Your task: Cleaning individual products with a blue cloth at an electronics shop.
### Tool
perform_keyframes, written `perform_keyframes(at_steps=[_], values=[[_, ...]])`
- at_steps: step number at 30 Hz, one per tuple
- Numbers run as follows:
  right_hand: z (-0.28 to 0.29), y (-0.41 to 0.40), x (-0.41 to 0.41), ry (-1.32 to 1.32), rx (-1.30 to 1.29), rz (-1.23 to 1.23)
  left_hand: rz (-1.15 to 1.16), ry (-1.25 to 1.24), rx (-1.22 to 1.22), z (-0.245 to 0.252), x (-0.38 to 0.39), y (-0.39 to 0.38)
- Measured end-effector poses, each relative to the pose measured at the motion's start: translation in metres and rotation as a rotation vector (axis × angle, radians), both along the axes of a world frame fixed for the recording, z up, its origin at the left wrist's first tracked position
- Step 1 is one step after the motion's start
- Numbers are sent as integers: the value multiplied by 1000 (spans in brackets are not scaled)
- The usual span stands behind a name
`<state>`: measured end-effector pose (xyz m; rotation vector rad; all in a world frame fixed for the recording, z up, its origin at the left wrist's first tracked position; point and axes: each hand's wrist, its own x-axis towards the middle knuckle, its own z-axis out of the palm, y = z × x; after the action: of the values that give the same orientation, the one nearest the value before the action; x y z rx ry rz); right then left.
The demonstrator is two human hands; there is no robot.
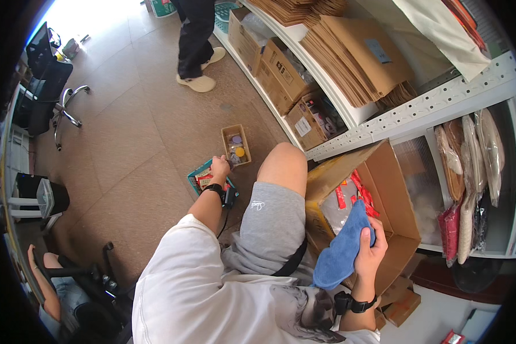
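My right hand (372,247) grips a blue cloth (342,251), which hangs between my lap and a large open cardboard box (400,202). Inside that box lie red packets (365,198) and clear plastic wrapping (337,210). My left hand (220,167) reaches down over a teal basket (193,180) of red and white packets on the floor. Its fingers are curled near the basket's far edge; whether they hold something cannot be made out. Touching distance beyond them stands a small tan box (248,157) with a yellow-lidded and a purple-lidded container.
White shelving (357,124) with cardboard boxes (279,77) and flattened cartons (365,56) runs along the right. A person (195,51) stands ahead on the tiled floor. Another person (64,292) sits at lower left. An office chair (51,81) stands at upper left.
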<state>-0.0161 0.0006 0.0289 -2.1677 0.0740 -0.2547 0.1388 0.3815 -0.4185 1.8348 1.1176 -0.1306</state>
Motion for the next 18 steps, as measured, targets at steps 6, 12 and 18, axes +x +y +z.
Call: perform_keyframes(at_steps=[6, 12, 18], values=[[2, -12, -8, 33, -30, -51, 112, -164, -460, 10, 22, -11], [6, -24, -15, 40, -21, -47, 40, -53, -529, 62, 12, -21], [16, -64, -41, 84, 103, -53, 126, -345, -815, 150, 2, -7]])
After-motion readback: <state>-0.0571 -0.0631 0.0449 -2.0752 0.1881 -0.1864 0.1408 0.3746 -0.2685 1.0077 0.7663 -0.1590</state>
